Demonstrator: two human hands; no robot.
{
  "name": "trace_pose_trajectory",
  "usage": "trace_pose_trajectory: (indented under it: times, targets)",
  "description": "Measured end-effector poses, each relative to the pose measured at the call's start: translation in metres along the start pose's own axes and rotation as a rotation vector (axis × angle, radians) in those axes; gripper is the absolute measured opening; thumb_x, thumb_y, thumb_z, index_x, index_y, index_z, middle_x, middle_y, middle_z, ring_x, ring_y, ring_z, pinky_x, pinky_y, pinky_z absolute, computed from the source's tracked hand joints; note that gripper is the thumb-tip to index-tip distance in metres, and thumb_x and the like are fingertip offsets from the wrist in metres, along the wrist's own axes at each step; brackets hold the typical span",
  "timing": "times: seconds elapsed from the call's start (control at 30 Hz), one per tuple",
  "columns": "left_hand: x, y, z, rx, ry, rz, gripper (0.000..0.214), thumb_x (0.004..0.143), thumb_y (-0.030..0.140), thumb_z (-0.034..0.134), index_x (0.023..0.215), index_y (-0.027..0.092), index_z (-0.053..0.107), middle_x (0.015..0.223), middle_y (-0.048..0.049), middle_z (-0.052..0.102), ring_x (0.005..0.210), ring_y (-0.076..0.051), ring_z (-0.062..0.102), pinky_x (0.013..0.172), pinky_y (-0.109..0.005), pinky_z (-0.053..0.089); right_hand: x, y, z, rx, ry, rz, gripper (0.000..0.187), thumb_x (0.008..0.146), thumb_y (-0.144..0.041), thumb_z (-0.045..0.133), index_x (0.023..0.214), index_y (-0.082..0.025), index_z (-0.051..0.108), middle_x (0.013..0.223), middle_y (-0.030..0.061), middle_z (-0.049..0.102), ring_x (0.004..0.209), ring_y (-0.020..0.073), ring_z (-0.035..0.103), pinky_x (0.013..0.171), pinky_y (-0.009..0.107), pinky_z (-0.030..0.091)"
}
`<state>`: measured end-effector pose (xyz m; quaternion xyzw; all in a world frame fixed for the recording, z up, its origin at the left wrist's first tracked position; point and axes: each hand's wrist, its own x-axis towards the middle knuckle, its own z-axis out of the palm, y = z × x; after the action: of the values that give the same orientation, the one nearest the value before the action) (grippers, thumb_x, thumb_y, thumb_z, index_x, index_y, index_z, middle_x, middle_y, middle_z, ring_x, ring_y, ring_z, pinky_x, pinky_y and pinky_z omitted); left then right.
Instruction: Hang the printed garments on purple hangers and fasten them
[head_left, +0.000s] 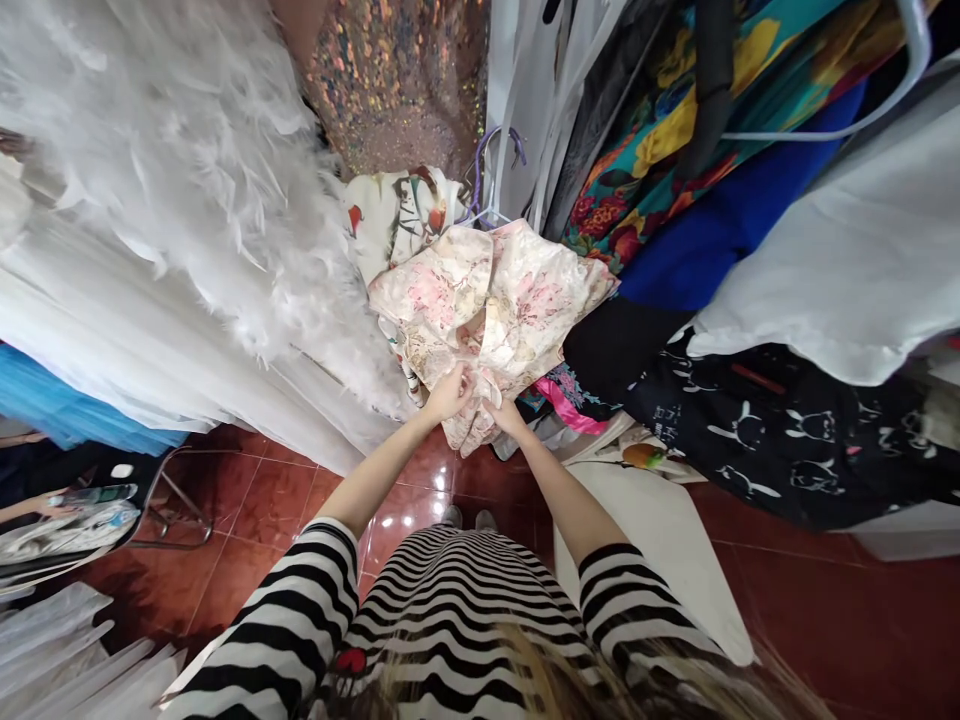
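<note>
A cream blouse with pink flowers (529, 295) hangs from a hanger with a purple and a silver hook (480, 180) in the middle of the view. My left hand (450, 392) is closed on the front edge of the blouse, low on its left side. Close beside it, my right hand (507, 415) pinches the opposite front edge near the hem. The fingertips are partly hidden by folds of cloth. Behind the blouse, on the left, shows a white garment with red and dark prints (401, 215).
White feathered clothing (172, 190) hangs on the left, a sequined garment (397, 80) at the back. Flowered fabric (645, 150) and a black printed garment (795, 430) hang on the right. A white chair seat (652, 550) stands at the lower right. Another person's hand (52, 505) is at far left.
</note>
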<state>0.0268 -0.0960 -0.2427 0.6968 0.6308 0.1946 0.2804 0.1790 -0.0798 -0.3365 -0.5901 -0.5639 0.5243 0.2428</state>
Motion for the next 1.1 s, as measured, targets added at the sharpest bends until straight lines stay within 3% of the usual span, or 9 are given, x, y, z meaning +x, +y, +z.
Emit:
trace_pose_trajectory:
  times: [0.1,0.2,0.37,0.47,0.73,0.9,1.1]
  targets:
    - [-0.032,-0.012,0.026,-0.040,-0.081,-0.201,0.018,0.088,0.016,0.044,0.100,0.018,0.058,0.096,-0.0053,0.069,0.088,-0.017,0.066,0.088,-0.031,0.050,-0.003,0.002,-0.005,0.051,0.002,0.044,0.016,0.079,-0.030,0.063,0.085,-0.019,0.072,0.088,0.0064,0.075,0.099,0.0264,0.068,0.091,0.037,0.051]
    - [-0.058,-0.017,0.054,-0.070,-0.197,-0.241,0.012,0.080,0.011,0.054,0.084,0.019,0.061,0.084,-0.0018,0.070,0.081,-0.016,0.067,0.082,-0.028,0.052,-0.006,0.000,-0.007,0.109,-0.004,0.080,0.016,0.078,-0.032,0.063,0.080,-0.018,0.072,0.081,0.0056,0.075,0.096,0.0268,0.069,0.088,0.037,0.052]
    - [-0.069,-0.013,0.082,-0.116,-0.200,-0.300,0.023,0.077,0.011,0.060,0.098,0.020,0.062,0.102,-0.0056,0.070,0.092,-0.021,0.069,0.087,-0.032,0.052,-0.010,-0.006,-0.005,0.237,-0.028,0.125,0.017,0.078,-0.030,0.063,0.084,-0.016,0.072,0.081,0.0044,0.075,0.092,0.0239,0.070,0.085,0.034,0.053]
    - [-0.062,-0.012,0.088,-0.176,-0.193,-0.328,0.023,0.079,0.011,0.058,0.100,0.019,0.061,0.102,-0.0062,0.070,0.093,-0.020,0.069,0.089,-0.032,0.052,-0.015,-0.012,-0.004,0.321,-0.047,0.156,0.014,0.078,-0.026,0.062,0.084,-0.016,0.071,0.079,0.0040,0.074,0.084,0.0211,0.070,0.081,0.032,0.054]
    - [-0.056,-0.015,0.101,-0.358,-0.197,-0.389,0.014,0.077,0.005,0.054,0.081,0.016,0.063,0.066,0.0017,0.064,0.066,-0.013,0.064,0.070,-0.026,0.054,-0.029,-0.025,-0.003,0.481,-0.109,0.224,0.009,0.081,-0.018,0.060,0.075,-0.018,0.065,0.063,0.0021,0.068,0.067,0.0178,0.067,0.067,0.026,0.055]
    - [-0.060,-0.016,0.104,-0.423,-0.170,-0.425,0.013,0.074,0.004,0.056,0.073,0.016,0.062,0.064,0.0017,0.063,0.065,-0.013,0.062,0.069,-0.026,0.053,-0.031,-0.024,0.000,0.529,-0.140,0.235,0.011,0.081,-0.019,0.062,0.070,-0.018,0.062,0.054,0.0004,0.062,0.059,0.0169,0.064,0.059,0.025,0.054]
    - [-0.059,-0.013,0.101,-0.499,-0.182,-0.484,0.014,0.075,0.008,0.060,0.065,0.017,0.058,0.061,0.0020,0.061,0.066,-0.013,0.061,0.068,-0.023,0.051,-0.030,-0.021,0.000,0.531,-0.160,0.198,0.009,0.080,-0.018,0.065,0.072,-0.018,0.062,0.054,0.0000,0.062,0.060,0.0161,0.064,0.061,0.025,0.055]
